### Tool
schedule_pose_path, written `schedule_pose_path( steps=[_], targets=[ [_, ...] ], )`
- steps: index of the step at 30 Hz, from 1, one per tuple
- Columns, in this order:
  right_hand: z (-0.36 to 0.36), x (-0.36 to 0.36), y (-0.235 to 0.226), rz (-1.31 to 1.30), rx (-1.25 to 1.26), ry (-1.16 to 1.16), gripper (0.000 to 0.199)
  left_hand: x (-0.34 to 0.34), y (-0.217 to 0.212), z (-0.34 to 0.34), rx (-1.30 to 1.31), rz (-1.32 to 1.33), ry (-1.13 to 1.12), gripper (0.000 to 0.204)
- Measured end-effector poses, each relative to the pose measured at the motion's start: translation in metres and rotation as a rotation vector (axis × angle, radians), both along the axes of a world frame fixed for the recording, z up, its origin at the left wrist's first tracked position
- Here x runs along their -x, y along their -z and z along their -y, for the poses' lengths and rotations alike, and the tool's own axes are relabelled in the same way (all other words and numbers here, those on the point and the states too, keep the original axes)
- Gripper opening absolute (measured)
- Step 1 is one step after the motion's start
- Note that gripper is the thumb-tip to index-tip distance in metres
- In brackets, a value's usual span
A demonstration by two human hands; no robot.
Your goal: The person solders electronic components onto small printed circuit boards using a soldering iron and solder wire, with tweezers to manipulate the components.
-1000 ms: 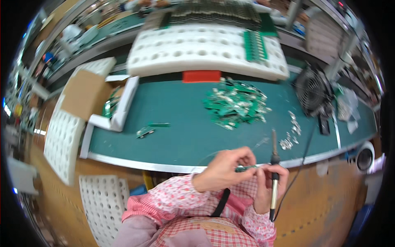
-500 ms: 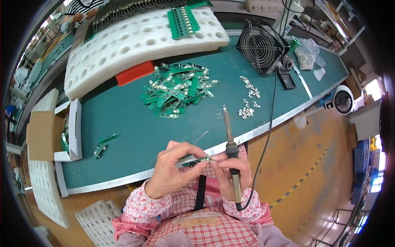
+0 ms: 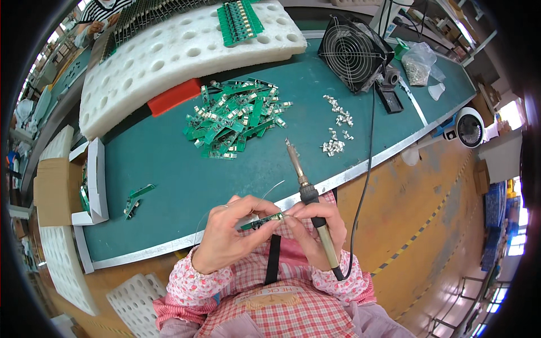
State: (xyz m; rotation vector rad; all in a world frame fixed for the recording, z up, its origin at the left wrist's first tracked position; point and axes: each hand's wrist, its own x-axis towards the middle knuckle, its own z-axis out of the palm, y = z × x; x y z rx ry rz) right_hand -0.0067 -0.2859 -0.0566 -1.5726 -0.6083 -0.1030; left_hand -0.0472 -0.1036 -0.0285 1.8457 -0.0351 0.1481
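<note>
Between the thumb and fingers of my left hand is a narrow green circuit board, held just over the table's front edge. A thin solder wire sticks up from behind that hand. My right hand is closed round a soldering iron, which lies across the fingers with its tip up and away from the board. The thumb and fingertips of the right hand also meet at the board's right end. Whatever small part they may pinch there is hidden.
Beyond my hands lies a pile of green boards. Small metal connectors are scattered to its right, before a black fan. White foam holds boards at the back. An open box stands left, and the iron's cord crosses the table edge.
The soldering iron has tipped leftward at its top, and its handle end has swung right. Both hands stay together at the circuit board. The whole view has shifted slightly.
</note>
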Motion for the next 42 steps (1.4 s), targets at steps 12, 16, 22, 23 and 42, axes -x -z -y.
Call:
schedule_pose_path(
  steps=[12,16,22,23,42],
  targets=[
    [0.004,0.001,0.003,0.137,0.100,0.069,0.035,-0.003,0.002,0.011,-0.139,0.066,-0.058,0.017],
    [0.006,0.005,0.009,0.203,0.099,0.083,0.035,-0.003,0.007,0.010,-0.150,0.120,-0.034,0.017],
    [0.007,0.000,0.009,0.262,0.090,0.090,0.037,-0.005,0.009,0.011,-0.084,0.058,-0.025,0.016],
    [0.007,0.000,0.010,0.263,0.088,0.094,0.037,-0.005,0.009,0.010,-0.115,0.055,-0.031,0.017],
    [0.007,-0.013,0.036,0.304,0.228,0.373,0.036,-0.058,0.033,-0.021,-0.617,0.510,0.303,0.019]
  ],
)
